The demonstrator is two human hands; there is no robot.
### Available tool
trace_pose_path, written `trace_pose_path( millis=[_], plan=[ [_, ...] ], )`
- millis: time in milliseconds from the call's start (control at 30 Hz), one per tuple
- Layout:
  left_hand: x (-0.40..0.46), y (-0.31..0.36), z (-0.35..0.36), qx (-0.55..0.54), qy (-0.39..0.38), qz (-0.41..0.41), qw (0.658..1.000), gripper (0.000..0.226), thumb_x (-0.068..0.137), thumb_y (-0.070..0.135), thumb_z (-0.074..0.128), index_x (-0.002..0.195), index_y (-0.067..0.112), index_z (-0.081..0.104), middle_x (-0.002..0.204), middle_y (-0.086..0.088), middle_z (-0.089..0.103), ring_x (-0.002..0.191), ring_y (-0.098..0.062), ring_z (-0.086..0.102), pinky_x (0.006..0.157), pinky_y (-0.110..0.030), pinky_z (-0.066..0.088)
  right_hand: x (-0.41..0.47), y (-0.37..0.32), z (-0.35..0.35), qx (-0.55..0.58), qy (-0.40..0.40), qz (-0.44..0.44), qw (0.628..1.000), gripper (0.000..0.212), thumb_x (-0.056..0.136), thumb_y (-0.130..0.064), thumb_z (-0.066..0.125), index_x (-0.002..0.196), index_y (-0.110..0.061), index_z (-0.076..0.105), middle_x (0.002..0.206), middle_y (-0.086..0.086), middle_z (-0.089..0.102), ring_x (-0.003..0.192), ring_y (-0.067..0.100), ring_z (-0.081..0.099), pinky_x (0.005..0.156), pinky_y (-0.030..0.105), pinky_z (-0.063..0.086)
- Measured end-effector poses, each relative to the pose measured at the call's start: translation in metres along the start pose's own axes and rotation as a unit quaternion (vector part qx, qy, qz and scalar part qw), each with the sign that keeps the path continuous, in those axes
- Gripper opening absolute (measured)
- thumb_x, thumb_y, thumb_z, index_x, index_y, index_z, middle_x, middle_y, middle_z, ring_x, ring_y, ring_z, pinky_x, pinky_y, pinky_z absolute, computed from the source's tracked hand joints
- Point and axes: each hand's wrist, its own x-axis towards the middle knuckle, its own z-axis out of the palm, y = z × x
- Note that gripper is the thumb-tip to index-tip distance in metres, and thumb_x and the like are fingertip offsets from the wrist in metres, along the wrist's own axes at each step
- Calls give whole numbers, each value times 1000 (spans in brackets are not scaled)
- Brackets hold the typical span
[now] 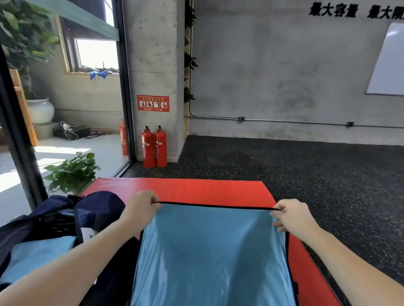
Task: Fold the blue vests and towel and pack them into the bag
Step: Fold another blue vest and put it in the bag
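A light blue cloth with black edging [211, 262] hangs stretched in front of me, above the red mat [193, 188]. I cannot tell whether it is a vest or the towel. My left hand [142, 206] pinches its top left corner and my right hand [292, 215] pinches its top right corner, so the top edge is taut between them. The dark navy bag [53, 223] lies open at the left on the mat. Light blue fabric [35, 255] shows inside it.
Two red fire extinguishers [154, 146] stand against the concrete pillar beyond the mat. A potted plant [73, 171] sits at the mat's far left corner beside a glass wall. Dark speckled floor [314, 181] stretches to the right and behind.
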Motion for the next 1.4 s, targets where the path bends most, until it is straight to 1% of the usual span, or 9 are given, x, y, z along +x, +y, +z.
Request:
trace_pose_path(
  millis=[233, 400, 500, 633, 800, 900, 1033, 1167, 1400],
  plan=[
    [83, 68, -46, -18, 94, 66, 993, 13, 91, 13, 66, 79, 20, 66, 79, 4, 65, 70, -5, 54, 70, -27, 46, 64, -61, -46, -54, 59, -86, 993, 10, 92, -18, 68, 85, -20, 76, 83, 0, 75, 82, 22, 71, 82, 35, 56],
    [124, 137, -124, -50, 185, 135, 972, 8, 92, 13, 65, 87, 16, 70, 82, 1, 66, 80, -18, 59, 73, -26, 39, 87, -141, -110, -47, 180, -197, 962, 18, 96, -21, 65, 107, -12, 76, 102, 1, 72, 92, 14, 59, 76, 24, 36],
    [125, 178, -179, -58, 266, 190, 943, 10, 92, 13, 64, 95, 12, 74, 84, 2, 66, 82, -16, 58, 76, -23, 36, 80, -191, -152, 1, 254, -264, 930, 19, 96, -19, 64, 109, -10, 75, 105, 3, 73, 97, 18, 63, 80, 26, 40],
    [105, 200, -225, -44, 332, 226, 915, 9, 91, 8, 64, 95, 10, 72, 88, 2, 64, 84, -13, 53, 74, -19, 31, 50, -224, -183, 68, 263, -298, 915, 16, 96, -22, 65, 107, -19, 76, 97, -7, 71, 90, 10, 64, 75, 19, 42],
    [52, 169, -220, -47, 299, 216, 928, 11, 90, 2, 64, 94, 10, 72, 91, 2, 66, 86, -15, 58, 77, -22, 40, 0, -197, -171, 64, 202, -278, 937, 15, 91, -20, 72, 105, -15, 76, 97, -4, 73, 91, 13, 66, 84, 27, 48],
    [10, 123, -185, -36, 247, 192, 949, 14, 86, 0, 67, 91, 11, 73, 90, -1, 69, 86, -20, 61, 78, -29, 43, -36, -155, -142, 15, 150, -258, 954, 12, 87, -17, 76, 99, -17, 77, 92, -2, 74, 87, 16, 67, 78, 27, 46],
    [-67, 55, -117, -46, 172, 142, 974, 24, 80, -7, 66, 85, 16, 70, 87, 1, 66, 84, -19, 61, 74, -26, 41, -92, -80, -96, -49, 47, -195, 978, 17, 83, -15, 80, 84, -32, 77, 80, -14, 74, 77, 1, 67, 65, 9, 44],
    [-138, -1, -50, -25, 112, 116, 987, 43, 75, -7, 69, 74, 35, 64, 78, 12, 66, 81, -11, 62, 76, -24, 43, -143, -9, -54, -90, -16, -144, 985, 29, 80, -8, 79, 73, -36, 74, 74, -16, 74, 73, 0, 69, 64, 10, 46],
    [-217, -19, -11, 9, 90, 136, 986, 30, 80, 1, 63, 89, 29, 71, 90, 14, 67, 90, -13, 56, 85, -33, 45, -199, 52, -38, -107, -12, -102, 989, 36, 77, -5, 75, 71, -41, 73, 75, -28, 71, 78, -7, 67, 72, 16, 50]
  ],
)
